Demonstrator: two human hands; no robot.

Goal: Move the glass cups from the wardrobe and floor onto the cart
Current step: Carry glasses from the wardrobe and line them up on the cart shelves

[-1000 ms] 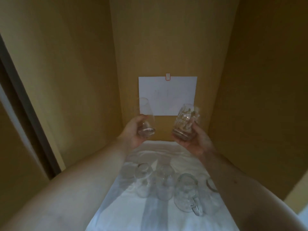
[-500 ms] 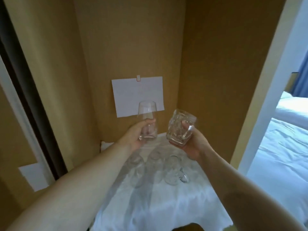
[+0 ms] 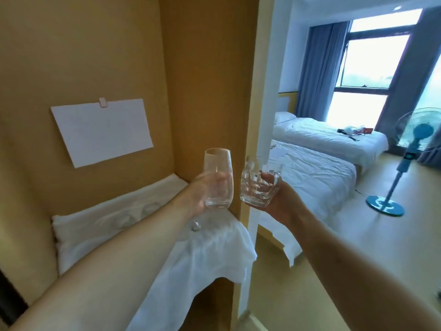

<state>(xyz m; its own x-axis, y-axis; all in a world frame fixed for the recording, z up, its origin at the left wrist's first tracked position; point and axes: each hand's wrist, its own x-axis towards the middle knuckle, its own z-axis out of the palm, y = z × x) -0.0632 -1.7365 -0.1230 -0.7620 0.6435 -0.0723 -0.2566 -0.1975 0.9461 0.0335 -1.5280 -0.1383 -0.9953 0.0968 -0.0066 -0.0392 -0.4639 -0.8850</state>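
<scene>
The paper (image 3: 102, 131) clipped to the back wall of the wardrobe (image 3: 124, 56) shows no writing that can be read, and neither glass carries a visible label or mark.

The left hand (image 3: 202, 193) grips a smooth, tall tumbler (image 3: 218, 179) around its lower half. The fingers (image 3: 220, 175) curl round the far side and show through the clear wall, while the rim stands free above the hand. The tumbler is upright.

The right hand (image 3: 278, 199) holds a faceted mug (image 3: 260, 182) from below and behind, with the thumb wrapped over the near side at the handle. The mug tilts slightly to the left. Its base sits against the palm.

The two glasses are held side by side in the air, just beside each other but apart, in front of the wardrobe's right edge. Both are above and to the right of the shelf.

The shelf is covered by a white cloth (image 3: 202, 259) that hangs over the front edge. More glasses (image 3: 133, 215) stand on the cloth, partly hidden behind the left forearm; their number cannot be told.

Past the wardrobe, to the right, lie two beds (image 3: 322, 177) with white covers, a blue fan (image 3: 405, 161) on the floor, and a window (image 3: 372, 58) with blue curtains. A few small objects lie on the farther bed, too small to identify.
</scene>
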